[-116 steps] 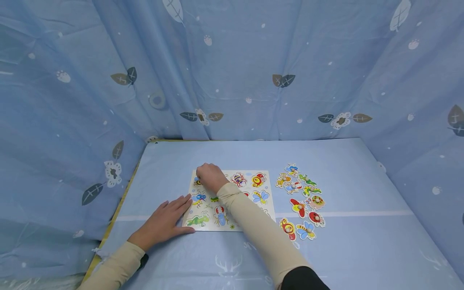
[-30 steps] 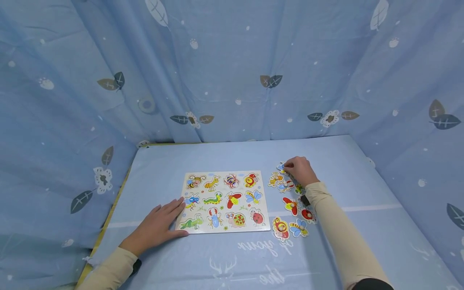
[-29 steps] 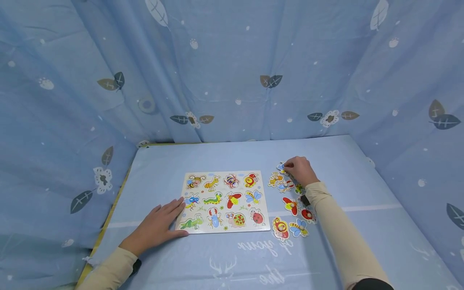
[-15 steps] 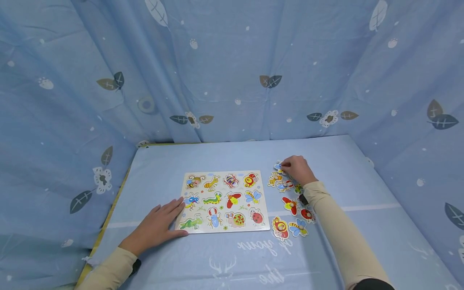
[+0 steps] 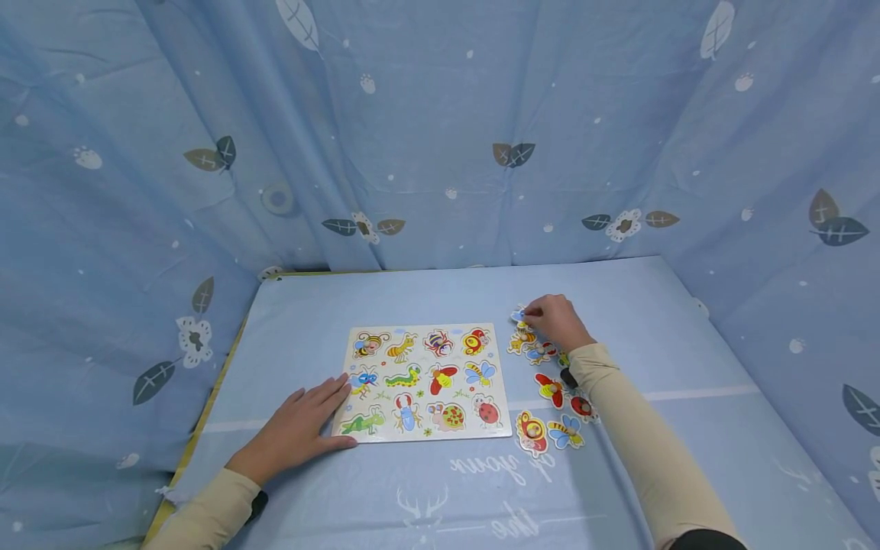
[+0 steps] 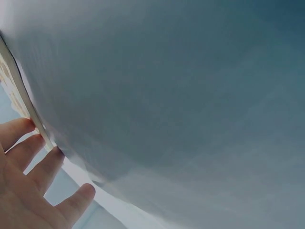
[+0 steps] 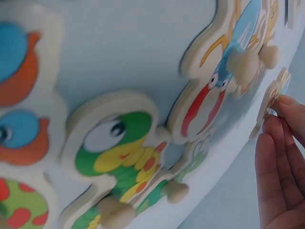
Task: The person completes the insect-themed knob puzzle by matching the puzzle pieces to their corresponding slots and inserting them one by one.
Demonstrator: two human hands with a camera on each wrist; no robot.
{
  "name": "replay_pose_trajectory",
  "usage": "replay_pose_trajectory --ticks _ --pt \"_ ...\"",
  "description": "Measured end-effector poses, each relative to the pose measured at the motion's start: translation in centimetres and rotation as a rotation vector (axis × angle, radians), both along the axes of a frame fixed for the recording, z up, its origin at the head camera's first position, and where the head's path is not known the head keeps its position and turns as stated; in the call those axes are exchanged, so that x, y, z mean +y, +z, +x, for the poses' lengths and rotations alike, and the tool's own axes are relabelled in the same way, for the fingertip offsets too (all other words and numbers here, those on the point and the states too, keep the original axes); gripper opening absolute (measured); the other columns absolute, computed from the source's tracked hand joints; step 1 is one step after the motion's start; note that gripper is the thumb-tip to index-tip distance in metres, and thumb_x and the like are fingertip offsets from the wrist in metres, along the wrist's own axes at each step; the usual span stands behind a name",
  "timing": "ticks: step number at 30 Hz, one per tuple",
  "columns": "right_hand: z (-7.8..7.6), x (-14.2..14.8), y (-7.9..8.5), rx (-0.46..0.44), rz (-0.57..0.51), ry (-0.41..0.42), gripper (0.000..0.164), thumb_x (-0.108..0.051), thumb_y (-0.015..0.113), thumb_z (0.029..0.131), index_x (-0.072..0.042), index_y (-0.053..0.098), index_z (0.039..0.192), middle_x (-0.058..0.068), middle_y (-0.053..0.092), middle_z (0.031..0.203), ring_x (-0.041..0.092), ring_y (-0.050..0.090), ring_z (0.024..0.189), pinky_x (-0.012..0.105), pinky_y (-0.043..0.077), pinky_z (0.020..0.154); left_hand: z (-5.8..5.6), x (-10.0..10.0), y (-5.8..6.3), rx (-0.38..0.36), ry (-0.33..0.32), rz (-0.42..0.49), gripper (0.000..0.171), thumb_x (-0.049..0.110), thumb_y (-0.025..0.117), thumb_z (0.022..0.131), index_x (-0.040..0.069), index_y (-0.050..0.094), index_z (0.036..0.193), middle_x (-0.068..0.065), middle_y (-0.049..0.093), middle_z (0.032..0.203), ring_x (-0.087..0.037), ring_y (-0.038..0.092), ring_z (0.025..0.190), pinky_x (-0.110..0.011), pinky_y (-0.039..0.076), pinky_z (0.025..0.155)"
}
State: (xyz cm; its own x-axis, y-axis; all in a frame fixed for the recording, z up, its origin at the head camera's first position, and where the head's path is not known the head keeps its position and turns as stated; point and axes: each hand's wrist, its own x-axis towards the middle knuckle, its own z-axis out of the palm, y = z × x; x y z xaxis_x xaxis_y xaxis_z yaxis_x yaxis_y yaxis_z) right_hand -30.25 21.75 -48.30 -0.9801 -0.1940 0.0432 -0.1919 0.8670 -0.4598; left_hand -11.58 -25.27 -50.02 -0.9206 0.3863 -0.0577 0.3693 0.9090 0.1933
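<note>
A wooden insect peg puzzle board (image 5: 426, 393) lies flat on the cloth-covered table. My left hand (image 5: 296, 431) rests at its left edge, fingers extended; the left wrist view shows fingertips along the board's edge. My right hand (image 5: 558, 319) pinches a blue-winged insect puzzle piece (image 5: 519, 315) between thumb and fingers at the top of the loose pieces. In the right wrist view that piece (image 7: 270, 98) is tilted and seen almost edge-on. Just below the hand lie an orange striped piece (image 5: 520, 341) and a red-horned beetle piece (image 5: 540, 351).
More knobbed pieces lie right of the board: a red-winged insect (image 5: 548, 388), a ladybug (image 5: 581, 406), a butterfly (image 5: 532, 432) and a dragonfly (image 5: 566, 433). A caterpillar piece (image 7: 116, 148) is near the right wrist. A patterned blue curtain (image 5: 440, 137) hangs behind the table.
My right hand has gone from the board's top left corner over to the loose pieces. Over the last second it shifts slightly left with the blue-winged piece. My left hand stays at the board.
</note>
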Motion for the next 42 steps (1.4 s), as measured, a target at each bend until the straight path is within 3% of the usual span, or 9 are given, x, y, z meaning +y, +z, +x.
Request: replay_pose_trajectory --ticks 16,27,42 --pt "0.0 -1.7 0.2 0.006 -0.019 0.042 0.015 -0.015 0.075 0.096 -0.006 0.082 0.107 0.010 0.079 0.104 0.023 0.073 0.093 0.041 0.062 0.086 0.0 0.1 0.0 -0.013 0.011 -0.007 0.104 0.082 0.060 0.083 0.012 0.044 0.158 -0.005 0.038 0.168 -0.033 0.041 0.152 -0.069 0.036 0.115" --pt "0.2 -2.8 0.6 0.007 -0.029 0.071 0.015 -0.015 0.075 0.096 -0.006 0.081 0.107 0.010 0.079 0.105 0.023 0.072 0.095 0.041 0.061 0.088 -0.2 -0.1 -0.3 -0.016 0.016 -0.015 0.112 0.092 0.046 0.080 0.013 0.043 0.159 -0.004 0.037 0.168 -0.033 0.040 0.153 -0.068 0.036 0.116" --pt "0.1 -3.9 0.3 0.080 -0.055 0.157 0.012 -0.014 0.075 0.096 -0.007 0.082 0.102 0.008 0.080 0.099 0.019 0.073 0.087 0.036 0.061 0.078 0.0 0.0 -0.2 -0.009 0.016 -0.006 0.109 0.089 0.051 0.081 0.012 0.044 0.158 -0.004 0.037 0.168 -0.032 0.040 0.153 -0.068 0.037 0.115"
